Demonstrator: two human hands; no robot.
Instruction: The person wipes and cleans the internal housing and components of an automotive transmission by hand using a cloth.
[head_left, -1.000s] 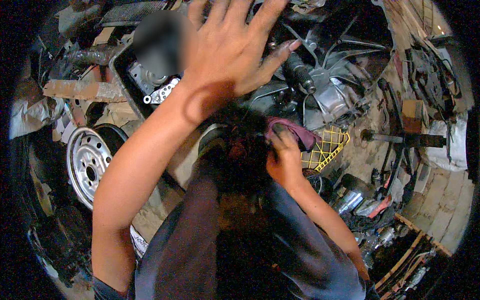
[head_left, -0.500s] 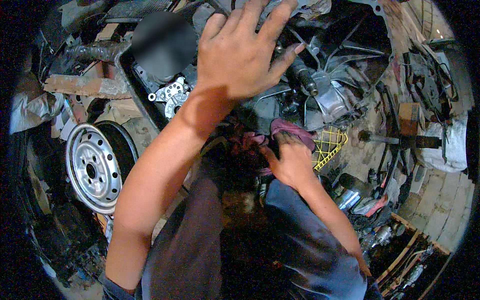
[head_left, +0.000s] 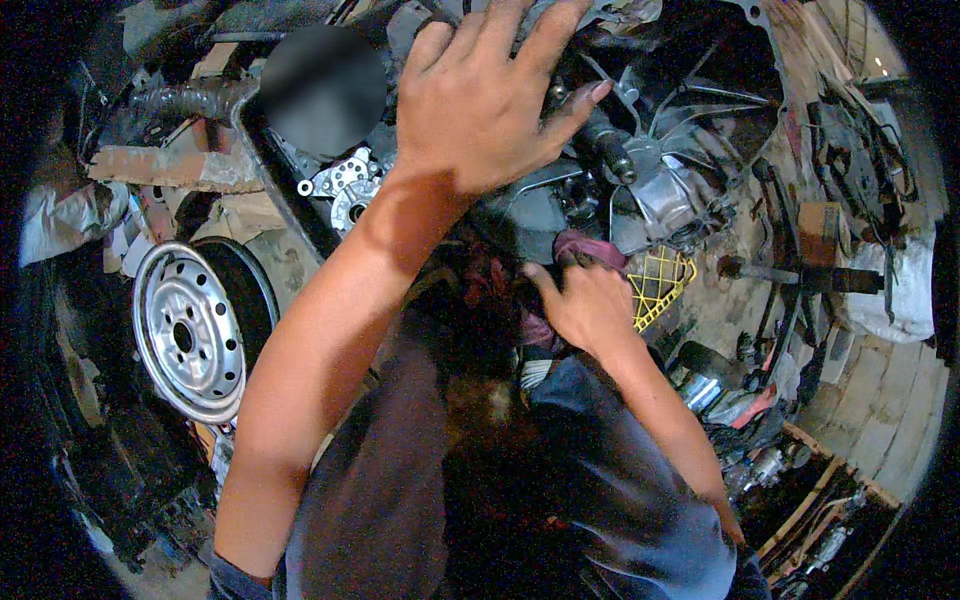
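My left hand [head_left: 480, 100] is stretched out over the metal parts, fingers spread and nothing visible in its grasp. Its fingertips meet the upper picture edge, so what they touch is hard to make out. Beside it lies a large grey bell-shaped gearbox housing [head_left: 680, 195] with ribs and a splined shaft [head_left: 607, 150] in front. Lower down, between that housing and my knees, my right hand [head_left: 590, 310] has its fingers curled on a maroon cloth rag [head_left: 590, 248]. Its thumb stands apart, and the fingertips are partly hidden. More maroon cloth hangs in shadow below the thumb.
A silver wheel rim [head_left: 190, 330] stands at the left, below a wooden plank [head_left: 175, 170]. A silver metal part with holes [head_left: 345, 185] lies by my left forearm. Right of my right hand is a yellow plastic grid [head_left: 662, 285]. Tools and an open parts box [head_left: 810, 520] lie farther right.
My right hand has shifted slightly down, and its thumb has lifted away from the cloth. The rag has bunched a little to the right. My left hand stays almost in place.
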